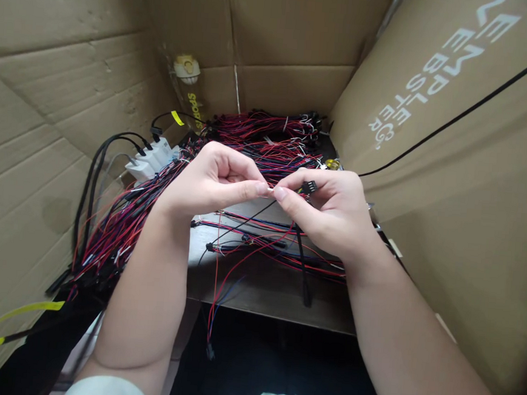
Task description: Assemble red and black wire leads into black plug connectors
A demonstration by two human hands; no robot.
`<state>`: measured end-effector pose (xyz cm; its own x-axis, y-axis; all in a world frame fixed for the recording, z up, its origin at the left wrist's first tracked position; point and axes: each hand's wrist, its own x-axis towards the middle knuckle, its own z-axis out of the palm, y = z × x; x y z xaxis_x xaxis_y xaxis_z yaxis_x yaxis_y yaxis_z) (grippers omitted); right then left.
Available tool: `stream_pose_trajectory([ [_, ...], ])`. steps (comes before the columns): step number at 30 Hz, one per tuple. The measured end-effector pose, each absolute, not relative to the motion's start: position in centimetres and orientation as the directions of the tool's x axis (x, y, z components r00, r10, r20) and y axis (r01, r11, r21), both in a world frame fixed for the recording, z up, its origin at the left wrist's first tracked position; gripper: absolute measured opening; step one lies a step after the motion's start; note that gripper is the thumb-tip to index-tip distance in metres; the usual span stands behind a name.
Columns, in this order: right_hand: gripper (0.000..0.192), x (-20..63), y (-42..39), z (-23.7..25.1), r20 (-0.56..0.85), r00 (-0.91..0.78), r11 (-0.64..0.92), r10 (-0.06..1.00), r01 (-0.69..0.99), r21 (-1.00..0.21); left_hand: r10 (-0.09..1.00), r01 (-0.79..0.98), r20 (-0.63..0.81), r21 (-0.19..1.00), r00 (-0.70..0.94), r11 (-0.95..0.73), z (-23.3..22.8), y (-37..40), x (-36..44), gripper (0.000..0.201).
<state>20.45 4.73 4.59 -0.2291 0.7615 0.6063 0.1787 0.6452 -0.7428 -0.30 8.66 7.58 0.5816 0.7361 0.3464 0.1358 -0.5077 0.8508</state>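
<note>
Nearest, both hands meeting over the desk (265,289), fingertips pressed together. Left hand (214,178) pinching something thin, too small to name. Right hand (330,212) pinching the same spot, with a small black connector (309,187) held against the fingers and a wire trailing down from it. Below, a few loose red, blue and black leads (260,240) lying on the desk, apparently waiting. Farther off, a large heap of wire bundles (268,137) along the left and back, seemingly finished or in stock; cannot tell which. Behind, cardboard walls (434,113) and white adapters (152,158).
</note>
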Motion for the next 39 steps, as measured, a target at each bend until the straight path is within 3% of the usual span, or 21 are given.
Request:
stream_pose_trajectory([
  [4, 0.015, 20.4, 4.7, 4.6, 0.572, -0.254, 0.615, 0.780, 0.141, -0.776, 0.735, 0.153, 0.359, 0.835, 0.575, -0.528, 7.1, 9.3, -0.5, 0.024],
  [11, 0.016, 19.9, 4.7, 4.1, 0.602, -0.214, 0.639, 0.769, 0.276, -0.718, 0.731, 0.164, 0.398, 0.809, 0.555, -0.564, 6.8, 9.5, -0.3, 0.018],
  [18, 0.011, 19.5, 4.8, 3.7, 0.723, -0.146, 0.720, 0.675, 0.343, -0.603, 0.705, 0.152, 0.427, 0.787, 0.566, -0.598, 6.6, 9.5, -0.3, 0.022],
  [34, 0.014, 19.5, 5.0, 4.0, 0.700, -0.116, 0.692, 0.705, 0.329, -0.643, 0.699, 0.099, 0.471, 0.788, 0.538, -0.608, 6.4, 9.7, -0.5, 0.024],
  [37, 0.004, 19.6, 4.4, 4.8, 0.703, -0.139, 0.703, 0.698, 0.319, -0.636, 0.697, 0.095, 0.491, 0.779, 0.522, -0.620, 6.4, 9.8, -0.7, 0.023],
  [39, 0.023, 20.5, 2.3, 5.3, 0.705, -0.140, 0.701, 0.696, 0.348, -0.623, 0.706, 0.099, 0.500, 0.777, 0.502, -0.621, 6.4, 9.9, -0.7, 0.021],
])
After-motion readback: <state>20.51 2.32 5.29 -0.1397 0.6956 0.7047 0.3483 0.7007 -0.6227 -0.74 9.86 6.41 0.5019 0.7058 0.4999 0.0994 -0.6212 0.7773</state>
